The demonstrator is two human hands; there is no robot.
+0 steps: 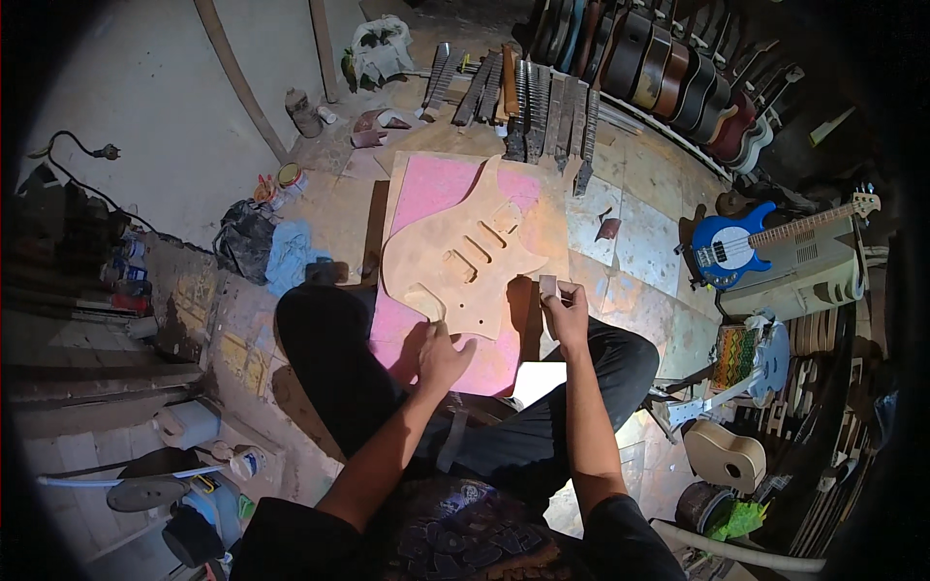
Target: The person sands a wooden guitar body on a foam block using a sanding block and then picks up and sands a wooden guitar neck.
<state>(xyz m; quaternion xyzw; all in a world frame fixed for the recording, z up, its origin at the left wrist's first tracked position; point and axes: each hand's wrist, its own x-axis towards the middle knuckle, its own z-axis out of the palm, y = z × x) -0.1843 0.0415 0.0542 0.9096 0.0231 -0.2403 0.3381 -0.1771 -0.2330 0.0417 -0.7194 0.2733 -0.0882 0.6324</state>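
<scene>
An unfinished wooden guitar body [470,257] is seen lying flat on a pink sheet [426,194] spread over a board on the floor, just beyond the seated person's knees. The near lower edge of the body is touched by the left hand [441,356], whose fingers are curled loosely against the wood near the cutaway; whether the edge is actually gripped cannot be told. A small pale block [548,287], probably a sanding block, is pinched between the fingers of the right hand [565,312] and held at the body's near right edge.

The outline is already cut and the slots and cavities for the pickups are routed, so the shaping is judged largely done. The wood is bare, with no finish, neck or hardware fitted, so smoothing and everything after it appear to be left.

The long axis of the body runs from near left to far right, the horns pointing away towards the far right.

Beyond it, a row of guitar necks [528,107] is laid out, and a blue bass guitar [741,242] rests at the right.
</scene>
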